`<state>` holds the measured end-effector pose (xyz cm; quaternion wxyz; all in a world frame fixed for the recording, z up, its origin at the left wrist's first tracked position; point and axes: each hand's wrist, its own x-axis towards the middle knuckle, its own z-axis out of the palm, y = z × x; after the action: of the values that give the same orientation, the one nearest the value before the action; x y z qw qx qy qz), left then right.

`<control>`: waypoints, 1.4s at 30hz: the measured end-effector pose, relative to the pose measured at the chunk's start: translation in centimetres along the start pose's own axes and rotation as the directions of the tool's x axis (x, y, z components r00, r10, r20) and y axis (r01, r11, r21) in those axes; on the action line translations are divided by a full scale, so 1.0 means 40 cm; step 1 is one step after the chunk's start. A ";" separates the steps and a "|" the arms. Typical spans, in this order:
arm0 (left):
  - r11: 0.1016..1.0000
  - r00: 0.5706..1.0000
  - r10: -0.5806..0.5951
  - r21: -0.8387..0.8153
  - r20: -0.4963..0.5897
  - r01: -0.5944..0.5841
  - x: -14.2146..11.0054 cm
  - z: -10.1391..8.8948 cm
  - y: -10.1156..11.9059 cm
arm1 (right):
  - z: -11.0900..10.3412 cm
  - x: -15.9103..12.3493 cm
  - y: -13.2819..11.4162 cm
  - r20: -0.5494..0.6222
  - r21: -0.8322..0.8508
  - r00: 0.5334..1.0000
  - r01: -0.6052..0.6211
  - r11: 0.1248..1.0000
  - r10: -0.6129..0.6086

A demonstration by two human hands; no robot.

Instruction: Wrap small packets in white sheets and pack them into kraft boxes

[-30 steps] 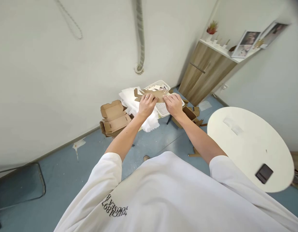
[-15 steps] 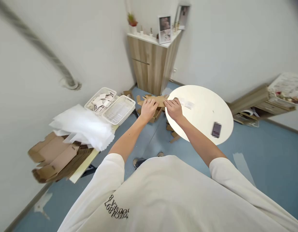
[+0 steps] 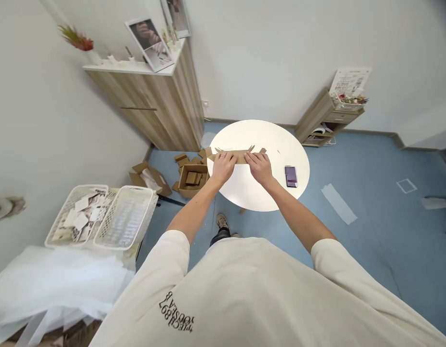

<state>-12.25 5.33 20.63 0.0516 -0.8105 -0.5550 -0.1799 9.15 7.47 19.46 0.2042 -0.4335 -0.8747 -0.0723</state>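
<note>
A brown cardboard box blank (image 3: 240, 156), partly folded, is held up between my two hands above the round white table (image 3: 244, 193). My left hand (image 3: 223, 167), with a ring on one finger, closes around its left end. At the right end my right hand (image 3: 259, 166) grips the cardboard, fingers over the top edge. Loose flaps stick out past both hands on the far side. The underside of the blank is hidden from me. To the right of my right hand, a dark phone (image 3: 291, 176) lies on the table.
Left of the table, an open carton (image 3: 181, 191) holding small brown boxes stands on the floor, near another carton (image 3: 136, 179). White baskets (image 3: 116, 243) and white foam sheets (image 3: 60, 284) fill the left side. A wooden cabinet (image 3: 186, 91) stands behind; a low shelf (image 3: 313, 118) is at right.
My view has swung right, so the table now lies under my hands, and the baskets sit lower left. Both hands still grip the cardboard, its front panel now more upright.
</note>
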 end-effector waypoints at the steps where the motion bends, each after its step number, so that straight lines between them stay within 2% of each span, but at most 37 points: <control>1: 1.000 1.000 0.008 -0.021 0.012 -0.008 0.029 0.018 -0.009 | 0.010 0.010 0.018 0.011 -0.009 1.000 -0.019 1.000 0.019; 4: 0.997 0.997 0.046 -0.071 0.069 -0.042 0.096 0.086 -0.033 | 0.053 0.024 0.063 0.069 -0.030 0.994 -0.081 0.996 0.083; 7: 0.990 0.979 0.116 -0.094 0.166 -0.101 0.109 0.178 -0.043 | 0.118 -0.005 0.088 0.180 -0.039 0.971 -0.156 0.987 0.160; 10: 0.976 0.930 0.199 -0.142 0.309 -0.162 0.069 0.272 -0.036 | 0.188 -0.072 0.089 0.345 -0.038 0.913 -0.217 0.976 0.216; 12: 0.966 0.879 0.242 -0.183 0.411 -0.180 0.028 0.325 -0.027 | 0.228 -0.122 0.084 0.451 -0.028 0.864 -0.238 0.971 0.225; 16: 0.961 0.793 0.261 -0.225 0.550 -0.160 -0.041 0.396 -0.016 | 0.287 -0.204 0.084 0.593 -0.001 0.775 -0.269 0.963 0.218; 20: 0.968 0.732 0.230 -0.232 0.642 -0.100 -0.073 0.434 -0.019 | 0.324 -0.247 0.102 0.673 0.028 0.714 -0.287 0.958 0.194; 25: 0.983 0.688 0.155 -0.183 0.709 -0.032 -0.077 0.463 -0.025 | 0.352 -0.262 0.129 0.743 0.104 0.658 -0.292 0.951 0.121; 30: 0.982 0.679 0.131 -0.188 0.723 0.010 -0.076 0.492 -0.012 | 0.378 -0.252 0.158 0.787 0.147 0.613 -0.298 0.943 0.071; 33: 0.980 0.658 0.122 -0.196 0.743 0.041 -0.087 0.512 0.005 | 0.396 -0.242 0.168 0.823 0.142 0.567 -0.278 0.950 0.043; 37: 0.981 0.693 0.074 -0.178 0.717 0.079 -0.100 0.533 0.015 | 0.411 -0.236 0.165 0.864 0.110 0.503 -0.206 0.972 0.009; 39: 0.982 0.695 0.072 -0.175 0.715 0.078 -0.097 0.538 0.009 | 0.411 -0.235 0.163 0.868 0.103 0.496 -0.185 0.977 0.003; 42: 0.978 0.655 0.096 -0.194 0.750 0.079 -0.079 0.541 -0.009 | 0.406 -0.230 0.169 0.868 0.120 0.496 -0.194 0.974 -0.008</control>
<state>-8.51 8.81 -0.63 -0.2683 -0.8151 -0.5002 0.1161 14.65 9.84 0.54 -0.2134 -0.4349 -0.8371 0.2541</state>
